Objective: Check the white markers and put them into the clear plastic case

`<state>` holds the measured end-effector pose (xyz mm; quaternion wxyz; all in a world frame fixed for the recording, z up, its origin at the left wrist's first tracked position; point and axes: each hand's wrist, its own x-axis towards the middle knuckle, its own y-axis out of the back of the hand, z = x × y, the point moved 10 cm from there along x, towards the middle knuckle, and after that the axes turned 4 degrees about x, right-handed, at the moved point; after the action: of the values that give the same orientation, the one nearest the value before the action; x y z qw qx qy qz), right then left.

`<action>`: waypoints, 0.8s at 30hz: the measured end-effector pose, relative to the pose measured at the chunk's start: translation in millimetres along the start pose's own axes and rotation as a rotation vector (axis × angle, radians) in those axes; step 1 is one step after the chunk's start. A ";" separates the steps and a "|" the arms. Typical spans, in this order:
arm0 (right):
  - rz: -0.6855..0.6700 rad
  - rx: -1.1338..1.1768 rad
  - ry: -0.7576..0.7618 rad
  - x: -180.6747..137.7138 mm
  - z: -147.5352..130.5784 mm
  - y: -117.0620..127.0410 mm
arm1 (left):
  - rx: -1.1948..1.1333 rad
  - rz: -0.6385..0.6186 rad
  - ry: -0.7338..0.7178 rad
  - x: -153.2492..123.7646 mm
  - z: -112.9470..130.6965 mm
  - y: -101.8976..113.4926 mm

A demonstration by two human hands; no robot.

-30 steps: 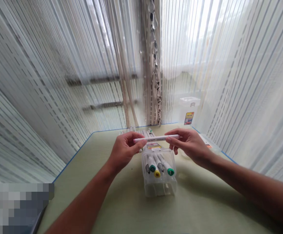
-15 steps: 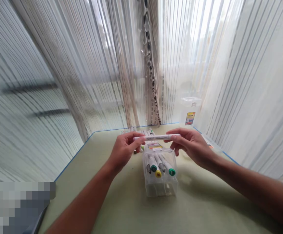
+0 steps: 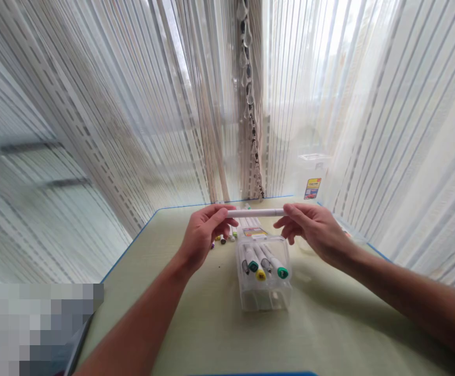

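Note:
A white marker (image 3: 255, 213) is stretched level between my two hands, above the table. My left hand (image 3: 207, 230) pinches its left end between thumb and fingers. At the other end, my right hand (image 3: 313, 224) grips it with thumb and forefinger, the remaining fingers curled below. Just under the marker stands a clear plastic box (image 3: 265, 300) holding several white markers, with green, yellow and grey ends toward me. Behind it, more white markers (image 3: 246, 222) lie on the table, partly hidden by my left hand and the held marker.
The pale green table (image 3: 152, 318) has a blue edge. At its far right a tall clear container (image 3: 311, 175) with a yellow label stands by the string curtain (image 3: 141, 104). A beaded strand (image 3: 253, 120) hangs at the back. Clear plastic (image 3: 352, 235) lies beyond my right hand.
The marker has turned about its length: printing showed on it before, and now a plain side faces me. Both hands keep hold of its ends. The view has shifted slightly.

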<state>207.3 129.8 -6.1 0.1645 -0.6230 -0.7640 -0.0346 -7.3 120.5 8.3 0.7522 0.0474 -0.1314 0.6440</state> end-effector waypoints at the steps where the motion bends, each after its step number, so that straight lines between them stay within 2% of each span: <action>1: 0.004 -0.006 -0.004 0.4 0.7 1.2 | 0.026 -0.003 -0.009 0.1 0.4 0.2; 8: 0.052 -0.028 -0.036 -0.1 3.5 8.6 | 0.211 0.027 -0.034 1.4 0.7 3.7; 24: 0.025 -0.082 -0.019 -1.1 -0.7 3.3 | 0.181 0.052 -0.033 3.8 -3.1 7.8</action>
<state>210.8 129.3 -6.2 0.1322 -0.6391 -0.7555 -0.0580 -14.0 126.2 5.6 0.7256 0.1223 -0.0860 0.6717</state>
